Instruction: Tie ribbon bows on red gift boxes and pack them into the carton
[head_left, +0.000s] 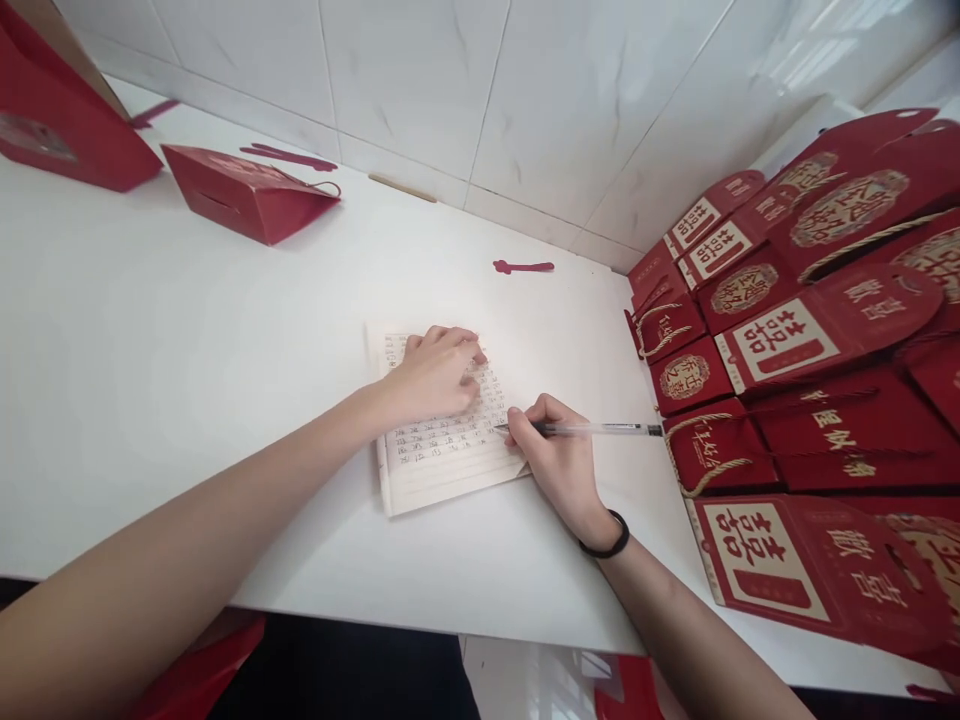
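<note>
A small notebook (442,485) lies open on the white table, its page covered in rows of handwritten figures with blank lines at the bottom. My left hand (437,372) rests on the upper part of the page, fingers spread and slightly bent, covering some of the writing. In my right hand (559,455) is a clear-barrelled pen (607,429), gripped near its tip. The pen's tip touches or nearly touches the page at the right end of a written row. A black band (606,537) circles my right wrist.
Red gift boxes and bags (780,350) with gold lettering and rope handles crowd the right side. Two more red boxes, one a small wedge-shaped box (240,195), stand at the back left. A dark red strip (523,267) lies beyond the notebook, before the tiled wall (420,90).
</note>
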